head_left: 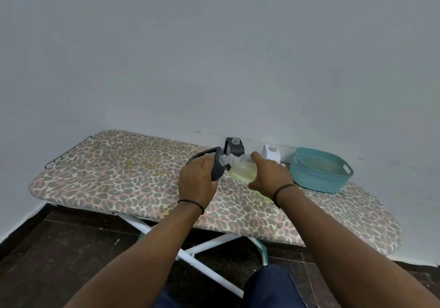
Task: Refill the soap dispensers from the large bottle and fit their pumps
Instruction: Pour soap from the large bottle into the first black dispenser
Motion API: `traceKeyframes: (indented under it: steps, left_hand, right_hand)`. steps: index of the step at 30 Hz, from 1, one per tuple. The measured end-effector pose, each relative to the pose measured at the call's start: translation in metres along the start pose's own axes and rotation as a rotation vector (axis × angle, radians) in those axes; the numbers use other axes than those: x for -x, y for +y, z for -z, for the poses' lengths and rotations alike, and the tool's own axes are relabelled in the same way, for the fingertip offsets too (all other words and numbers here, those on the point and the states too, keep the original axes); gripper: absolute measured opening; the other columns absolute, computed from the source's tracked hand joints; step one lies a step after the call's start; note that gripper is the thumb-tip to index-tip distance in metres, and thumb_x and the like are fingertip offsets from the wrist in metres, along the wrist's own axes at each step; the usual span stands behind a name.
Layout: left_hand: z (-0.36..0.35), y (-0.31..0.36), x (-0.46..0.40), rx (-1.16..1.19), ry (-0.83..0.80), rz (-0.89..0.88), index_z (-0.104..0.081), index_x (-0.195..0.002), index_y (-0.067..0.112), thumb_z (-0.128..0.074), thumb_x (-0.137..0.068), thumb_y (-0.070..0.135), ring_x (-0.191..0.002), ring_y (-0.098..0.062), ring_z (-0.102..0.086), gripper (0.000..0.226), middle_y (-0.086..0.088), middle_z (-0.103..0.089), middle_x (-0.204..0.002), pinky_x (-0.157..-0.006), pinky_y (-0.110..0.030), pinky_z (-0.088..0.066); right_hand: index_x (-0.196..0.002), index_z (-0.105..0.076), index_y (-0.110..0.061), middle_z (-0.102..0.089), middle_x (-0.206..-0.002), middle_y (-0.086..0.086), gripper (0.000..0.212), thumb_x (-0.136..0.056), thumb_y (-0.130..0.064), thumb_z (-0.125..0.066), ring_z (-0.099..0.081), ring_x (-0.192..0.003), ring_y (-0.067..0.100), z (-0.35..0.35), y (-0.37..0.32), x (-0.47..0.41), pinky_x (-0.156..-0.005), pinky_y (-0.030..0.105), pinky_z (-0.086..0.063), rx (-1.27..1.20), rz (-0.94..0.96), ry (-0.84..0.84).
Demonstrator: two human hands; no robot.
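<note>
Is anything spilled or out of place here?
No spill shows. The oddity is the worktop: an ironing board. The left hand tilts a dark dispenser toward the clear bottle of yellowish liquid that the right hand grips.

Both forearms are bare, with no sleeve in view up to the frame's lower edge; the left hand (196, 181) has a thin dark band (191, 203) round its wrist, a narrow cord that looks beaded, though it is too small to be sure; the right hand (270, 175) has a like band, thin and black (283, 189), sitting slantwise across its wrist; no rings or watch show on either hand; low in the frame, between the arms, a leg is clad in dark blue cloth (271, 288), plain, with a seam line running down it.
</note>
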State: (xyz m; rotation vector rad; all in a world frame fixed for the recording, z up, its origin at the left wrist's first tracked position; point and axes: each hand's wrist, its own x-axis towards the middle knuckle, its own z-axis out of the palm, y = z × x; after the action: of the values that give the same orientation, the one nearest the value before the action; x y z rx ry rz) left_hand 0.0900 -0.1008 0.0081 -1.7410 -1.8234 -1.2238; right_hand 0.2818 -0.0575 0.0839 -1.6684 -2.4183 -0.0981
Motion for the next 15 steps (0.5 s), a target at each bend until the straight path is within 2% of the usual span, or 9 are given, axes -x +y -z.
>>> traceKeyframes:
  steps: [2, 9, 15]
  left_hand:
    - [-0.001, 0.0, 0.001, 0.0, -0.007, 0.02, -0.068, -0.117, 0.011, -0.088, -0.066, 0.018, -0.088, -0.031, -0.069, 0.055, -0.006, -0.072, -0.099, -0.074, -0.043, -0.056]
    - [-0.003, -0.001, 0.001, 0.031, -0.055, 0.064, -0.066, -0.121, 0.013, -0.084, -0.071, 0.02, -0.091, -0.031, -0.068, 0.054, -0.006, -0.072, -0.102, -0.076, -0.047, -0.057]
    - [-0.002, 0.0, 0.001, 0.046, -0.04, 0.062, -0.067, -0.117, 0.013, -0.084, -0.07, 0.019, -0.086, -0.03, -0.068, 0.05, -0.005, -0.072, -0.098, -0.073, -0.044, -0.057]
  right_hand:
    - [-0.13, -0.039, -0.029, -0.065, -0.104, 0.001, 0.064, -0.077, -0.028, -0.076, -0.052, -0.077, 0.022, 0.003, 0.0, -0.001, -0.065, 0.032, -0.048, 0.021, 0.013, -0.01]
    - [-0.127, -0.038, -0.031, -0.065, -0.102, 0.002, 0.063, -0.077, -0.026, -0.076, -0.053, -0.075, 0.024, 0.011, 0.0, -0.006, -0.063, 0.031, -0.044, 0.096, 0.029, -0.021]
    - [-0.135, -0.036, -0.031, -0.064, -0.099, 0.003, 0.07, -0.077, -0.022, -0.075, -0.054, -0.075, 0.024, 0.016, -0.001, -0.009, -0.062, 0.031, -0.048, 0.134, 0.042, -0.04]
